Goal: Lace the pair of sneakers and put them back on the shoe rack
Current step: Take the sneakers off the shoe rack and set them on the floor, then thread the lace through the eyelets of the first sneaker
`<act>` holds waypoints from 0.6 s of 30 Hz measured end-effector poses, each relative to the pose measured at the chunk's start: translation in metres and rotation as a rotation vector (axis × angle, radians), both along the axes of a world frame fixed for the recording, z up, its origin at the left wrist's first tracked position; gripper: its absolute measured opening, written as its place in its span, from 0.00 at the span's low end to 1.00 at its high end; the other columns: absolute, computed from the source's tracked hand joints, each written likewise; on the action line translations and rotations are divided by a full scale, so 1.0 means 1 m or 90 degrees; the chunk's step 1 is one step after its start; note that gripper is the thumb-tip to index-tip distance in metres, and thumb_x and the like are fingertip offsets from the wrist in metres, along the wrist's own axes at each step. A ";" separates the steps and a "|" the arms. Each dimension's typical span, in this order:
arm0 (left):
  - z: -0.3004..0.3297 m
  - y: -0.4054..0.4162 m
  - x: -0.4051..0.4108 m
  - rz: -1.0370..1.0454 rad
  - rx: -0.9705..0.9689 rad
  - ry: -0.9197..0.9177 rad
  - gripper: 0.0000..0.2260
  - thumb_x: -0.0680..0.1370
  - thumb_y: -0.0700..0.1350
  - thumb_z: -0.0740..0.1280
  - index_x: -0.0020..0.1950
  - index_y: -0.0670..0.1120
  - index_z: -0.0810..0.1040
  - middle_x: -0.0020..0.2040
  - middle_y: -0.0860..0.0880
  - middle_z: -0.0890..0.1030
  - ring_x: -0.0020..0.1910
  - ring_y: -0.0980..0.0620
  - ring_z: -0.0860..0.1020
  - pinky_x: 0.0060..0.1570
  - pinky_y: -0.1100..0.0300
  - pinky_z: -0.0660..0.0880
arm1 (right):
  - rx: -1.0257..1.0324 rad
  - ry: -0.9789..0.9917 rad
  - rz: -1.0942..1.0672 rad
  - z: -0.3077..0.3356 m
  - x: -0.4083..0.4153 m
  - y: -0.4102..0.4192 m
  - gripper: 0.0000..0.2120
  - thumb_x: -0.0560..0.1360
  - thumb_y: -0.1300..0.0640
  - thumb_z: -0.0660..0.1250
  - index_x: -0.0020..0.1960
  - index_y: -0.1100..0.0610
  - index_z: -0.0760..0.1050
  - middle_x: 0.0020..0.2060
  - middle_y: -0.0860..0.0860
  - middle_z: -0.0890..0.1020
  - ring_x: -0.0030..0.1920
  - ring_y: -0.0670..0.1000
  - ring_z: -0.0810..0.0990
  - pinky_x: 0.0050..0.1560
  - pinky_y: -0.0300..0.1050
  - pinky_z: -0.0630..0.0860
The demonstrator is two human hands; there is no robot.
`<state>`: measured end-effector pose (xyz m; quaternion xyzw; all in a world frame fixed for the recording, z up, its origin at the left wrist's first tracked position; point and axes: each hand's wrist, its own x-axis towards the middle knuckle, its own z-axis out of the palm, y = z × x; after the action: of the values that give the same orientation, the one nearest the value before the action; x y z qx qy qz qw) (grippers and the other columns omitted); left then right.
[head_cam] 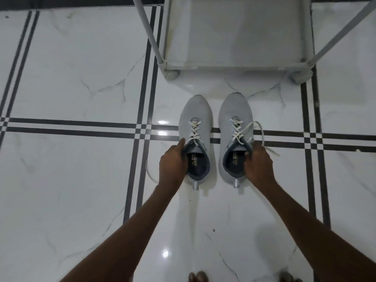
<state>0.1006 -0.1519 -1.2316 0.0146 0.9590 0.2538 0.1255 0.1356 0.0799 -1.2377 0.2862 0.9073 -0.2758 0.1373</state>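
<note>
Two light grey sneakers with white laces stand side by side on the floor, toes pointing at the rack. My left hand (173, 162) grips the collar of the left sneaker (196, 112) from its outer side. My right hand (257, 163) grips the collar of the right sneaker (235, 110), fingers inside the opening. Both shoes are laced; loose lace ends trail beside each, one loop (262, 131) to the right. The grey shoe rack (234, 64) stands just beyond the toes, its lowest shelf bare.
Glossy white marble-look floor tiles (71, 180) with dark double stripes lie all around. The rack's slanted side poles (149, 31) rise on the left and right. My toes (198, 276) show at the bottom edge.
</note>
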 end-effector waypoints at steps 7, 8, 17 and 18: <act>-0.002 -0.014 -0.013 0.060 0.150 -0.102 0.25 0.77 0.63 0.63 0.71 0.52 0.71 0.58 0.50 0.82 0.50 0.50 0.83 0.50 0.50 0.81 | 0.146 0.195 0.003 0.027 -0.009 -0.028 0.31 0.69 0.57 0.65 0.69 0.67 0.64 0.65 0.66 0.72 0.68 0.67 0.66 0.68 0.61 0.65; -0.001 -0.018 -0.016 0.095 0.204 -0.127 0.26 0.77 0.64 0.62 0.71 0.53 0.71 0.59 0.49 0.82 0.47 0.51 0.84 0.45 0.50 0.83 | 0.141 0.264 0.017 0.033 -0.009 -0.041 0.28 0.70 0.58 0.63 0.68 0.66 0.66 0.64 0.64 0.73 0.67 0.65 0.67 0.69 0.59 0.65; 0.011 -0.037 -0.051 0.057 0.172 -0.171 0.12 0.73 0.51 0.76 0.48 0.46 0.80 0.38 0.51 0.84 0.29 0.55 0.83 0.24 0.73 0.67 | -0.073 0.243 0.175 0.011 -0.053 -0.100 0.04 0.74 0.57 0.68 0.48 0.55 0.79 0.46 0.52 0.82 0.51 0.54 0.76 0.51 0.47 0.73; 0.012 -0.039 -0.054 0.033 0.160 -0.164 0.10 0.73 0.50 0.76 0.46 0.45 0.81 0.36 0.51 0.84 0.29 0.55 0.83 0.24 0.73 0.67 | -0.121 0.226 0.136 0.012 -0.060 -0.097 0.01 0.73 0.57 0.69 0.44 0.55 0.79 0.43 0.50 0.82 0.48 0.53 0.78 0.48 0.46 0.74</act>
<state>0.0471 -0.1905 -1.2200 -0.0274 0.8956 0.3747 0.2381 0.0753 -0.0171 -1.2261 0.1211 0.9123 -0.3901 0.0303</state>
